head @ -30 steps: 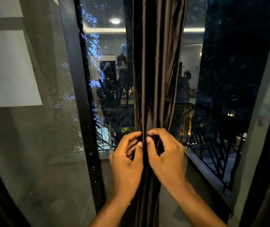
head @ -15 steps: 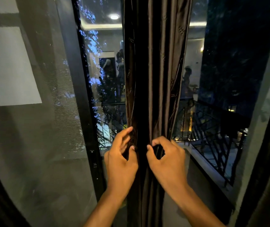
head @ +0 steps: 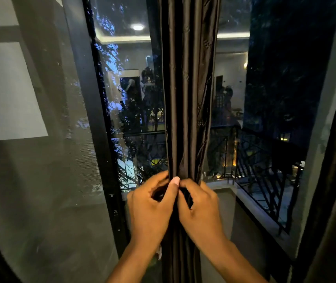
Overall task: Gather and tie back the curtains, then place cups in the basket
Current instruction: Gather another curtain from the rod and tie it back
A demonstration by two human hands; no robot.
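We cannot see the fingertips of the left hand point(head: 150, 209) or the right hand point(head: 201, 211), since they curl behind the gathered curtain point(head: 187, 99), whose top and bottom are cut off by the picture's edges. Whether a tie lies between the hands we cannot tell. The figures reflected in the window glass point(head: 134, 103) are too dim to make out.

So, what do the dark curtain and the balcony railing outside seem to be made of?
The curtain looks like a smooth woven fabric with a satin-like sheen: light runs along its long vertical folds, and it bunches softly where the left hand and right hand pinch it. The balcony railing looks like dark painted metal: thin rigid bars in a geometric pattern. Neither is certain in this dim light.
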